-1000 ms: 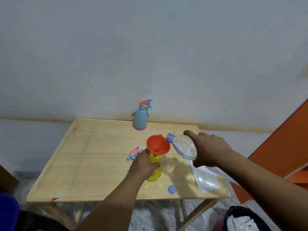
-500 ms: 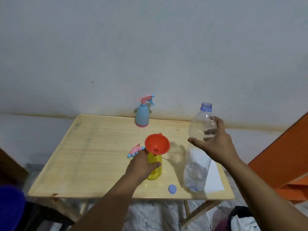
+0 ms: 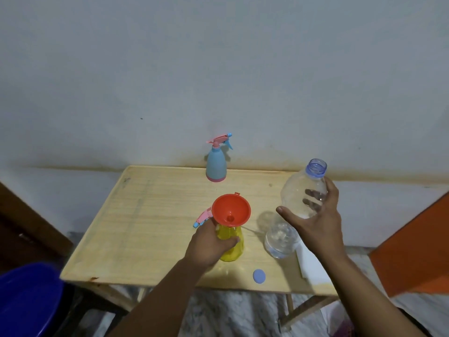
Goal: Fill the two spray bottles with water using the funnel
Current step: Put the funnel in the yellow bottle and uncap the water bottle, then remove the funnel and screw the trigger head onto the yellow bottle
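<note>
Our left hand (image 3: pixel 211 246) wraps the neck and shoulder of the yellow spray bottle (image 3: pixel 230 244), fingers closed round it, steadying it upright near the middle of the worktop (image 3: pixel 150 215), a little toward the front edge. The red funnel (image 3: pixel 230 209) sits in the bottle's open mouth, its bowl facing up at us. The bottle's pink and blue spray head (image 3: pixel 202 218) lies on the worktop just beyond our left hand, half hidden behind the funnel.

Our right hand (image 3: pixel 315 220) is spread wide around the upper part of the clear water bottle (image 3: pixel 295 210), thumb on the near side and fingers showing through the plastic on the far side. We cannot tell whether it is gripping or letting go. The water bottle stands near the right edge with its long axis close to upright and leaning slightly right, its uncapped mouth up; only a little water seems to show low inside. Its blue cap (image 3: pixel 259 276) lies by the front edge, between our two arms. A white sheet (image 3: pixel 312 266) lies at the front right corner.

The blue spray bottle (image 3: pixel 216 164) stands upright at the back edge with its head screwed on, straight beyond the funnel. We judge our left hand the nearer one to it, so moving the funnel over would fall to that hand, once the head is unscrewed.
</note>
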